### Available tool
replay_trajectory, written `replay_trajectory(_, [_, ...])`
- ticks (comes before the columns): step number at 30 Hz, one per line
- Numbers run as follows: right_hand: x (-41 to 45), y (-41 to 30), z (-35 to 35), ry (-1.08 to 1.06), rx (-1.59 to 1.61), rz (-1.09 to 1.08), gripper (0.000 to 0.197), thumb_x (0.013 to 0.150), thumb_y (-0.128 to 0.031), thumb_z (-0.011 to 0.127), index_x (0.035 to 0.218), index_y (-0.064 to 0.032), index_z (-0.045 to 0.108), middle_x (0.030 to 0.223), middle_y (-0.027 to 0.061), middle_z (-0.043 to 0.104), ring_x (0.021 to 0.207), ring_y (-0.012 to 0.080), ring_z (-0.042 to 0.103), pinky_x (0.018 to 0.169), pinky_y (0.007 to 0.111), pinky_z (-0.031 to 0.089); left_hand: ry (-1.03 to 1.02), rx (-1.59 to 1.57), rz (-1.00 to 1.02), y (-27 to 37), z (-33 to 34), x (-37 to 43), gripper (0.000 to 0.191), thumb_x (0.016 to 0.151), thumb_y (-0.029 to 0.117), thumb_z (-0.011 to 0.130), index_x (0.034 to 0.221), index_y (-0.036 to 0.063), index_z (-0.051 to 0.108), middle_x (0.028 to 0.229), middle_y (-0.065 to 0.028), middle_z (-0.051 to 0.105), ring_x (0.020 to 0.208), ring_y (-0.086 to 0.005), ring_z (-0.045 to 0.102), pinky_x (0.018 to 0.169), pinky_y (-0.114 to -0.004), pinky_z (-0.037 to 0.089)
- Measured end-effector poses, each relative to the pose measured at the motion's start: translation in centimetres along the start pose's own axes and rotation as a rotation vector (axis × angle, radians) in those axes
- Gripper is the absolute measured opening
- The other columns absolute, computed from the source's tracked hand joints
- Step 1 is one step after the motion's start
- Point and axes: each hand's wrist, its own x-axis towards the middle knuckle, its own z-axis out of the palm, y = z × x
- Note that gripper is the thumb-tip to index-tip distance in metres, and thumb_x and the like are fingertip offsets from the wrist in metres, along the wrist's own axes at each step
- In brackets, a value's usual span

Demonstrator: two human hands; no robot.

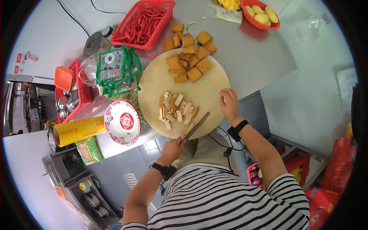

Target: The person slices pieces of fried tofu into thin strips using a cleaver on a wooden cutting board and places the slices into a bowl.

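My left hand grips the handle of a kitchen knife, its blade slanting over the near edge of a round cutting board. A slim cut piece lies along the blade. Left of the blade is a loose heap of cut tofu strips, pale inside with brown skins. Uncut brown tofu blocks are piled at the board's far side, some on the steel table beyond. Over the board's right edge, my right hand is loosely curled, thumb apart, with nothing clearly visible in it.
Left of the board stand a red-patterned white bowl, a yellow film roll and green-edged packages. A red basket of chilies stands behind them. A bowl of peeled potatoes sits far right on the steel table.
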Motion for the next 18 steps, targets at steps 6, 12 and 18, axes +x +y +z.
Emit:
replay_trajectory(6, [5.3,0.8,3.6,-0.043,-0.072,-0.009,0.038,0.085,-0.006,0.075,0.121,-0.0015,0.064,0.126,0.0182,0.066,0.12,0.04,0.058,0.105,0.049,0.048,0.2,0.009,-0.099,-2.0,-1.1,2.3,0.037,0.107,0.037,0.055,0.096,0.003,0.064,0.085,-0.0247,0.071,0.081,-0.0469,0.069,0.073,-0.057,0.054])
replay_trajectory(12, [9.5,2.0,9.2,-0.103,-0.017,0.225,0.072,0.08,-0.016,0.084,0.143,-0.002,0.052,0.138,0.0247,0.058,0.129,0.0455,0.051,0.112,0.051,0.043,0.287,-0.007,-0.16,-1.2,-0.8,2.9,0.039,0.107,0.037,0.055,0.093,0.0017,0.063,0.083,-0.0264,0.07,0.079,-0.0482,0.069,0.072,-0.058,0.054])
replay_trajectory(18, [12.0,5.0,8.1,-0.235,0.222,0.466,0.06,0.076,-0.012,0.088,0.128,-0.0037,0.06,0.129,0.0218,0.06,0.113,0.0391,0.06,0.101,0.048,0.05,0.285,-0.032,-0.142,-1.9,-0.2,3.2,0.038,0.107,0.036,0.055,0.095,0.0009,0.064,0.083,-0.0276,0.07,0.08,-0.0494,0.069,0.072,-0.059,0.054])
